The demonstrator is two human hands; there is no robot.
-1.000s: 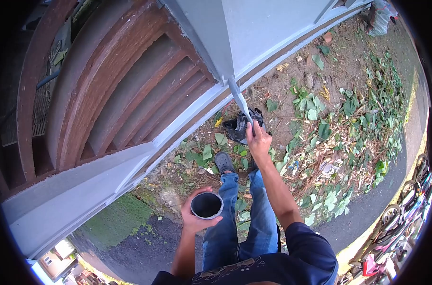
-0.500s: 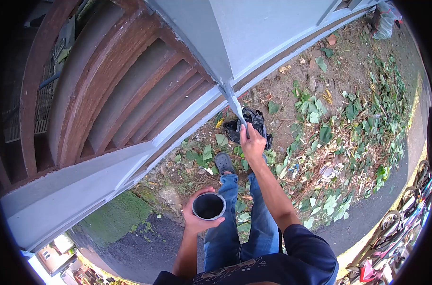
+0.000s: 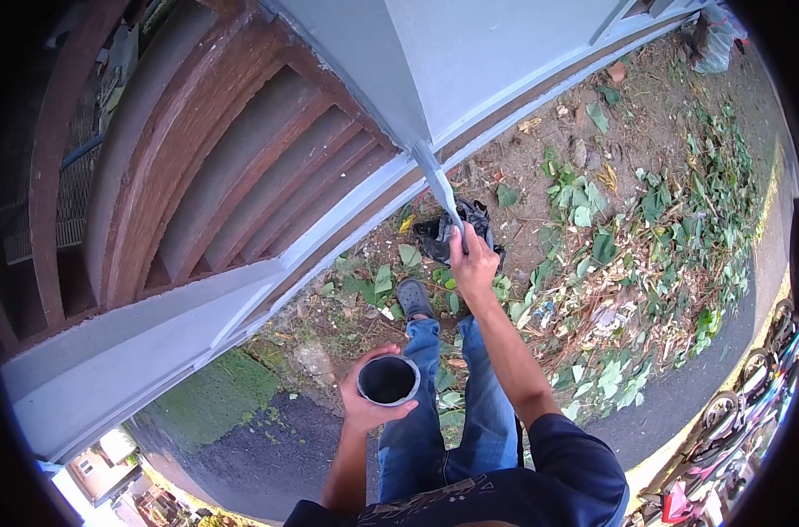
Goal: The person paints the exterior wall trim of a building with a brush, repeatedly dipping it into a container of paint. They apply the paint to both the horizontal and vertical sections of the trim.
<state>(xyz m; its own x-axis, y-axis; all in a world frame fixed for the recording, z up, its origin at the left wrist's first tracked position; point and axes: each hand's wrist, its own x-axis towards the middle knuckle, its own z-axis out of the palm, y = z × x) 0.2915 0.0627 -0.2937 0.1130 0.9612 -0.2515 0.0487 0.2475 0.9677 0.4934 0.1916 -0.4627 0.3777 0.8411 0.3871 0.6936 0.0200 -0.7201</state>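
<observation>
My right hand point(image 3: 472, 262) is wrapped tight round the handle of one paintbrush point(image 3: 438, 183), its long axis running up and to the left, the tip pressed on the grey wall's point(image 3: 496, 44) corner edge. My left hand point(image 3: 364, 400) cups one round pot point(image 3: 388, 379), mouth up, near my body. One black bag point(image 3: 456, 230) lies on the ground behind the brush.

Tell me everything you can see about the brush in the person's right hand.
The paintbrush is long and slim, coated all over in pale grey paint like the wall. The right hand grips its lower end in a closed fist. It slants up and left, and its tip meets the corner of the grey painted wall, just above the base ledge. Bristles cannot be told apart.
</observation>
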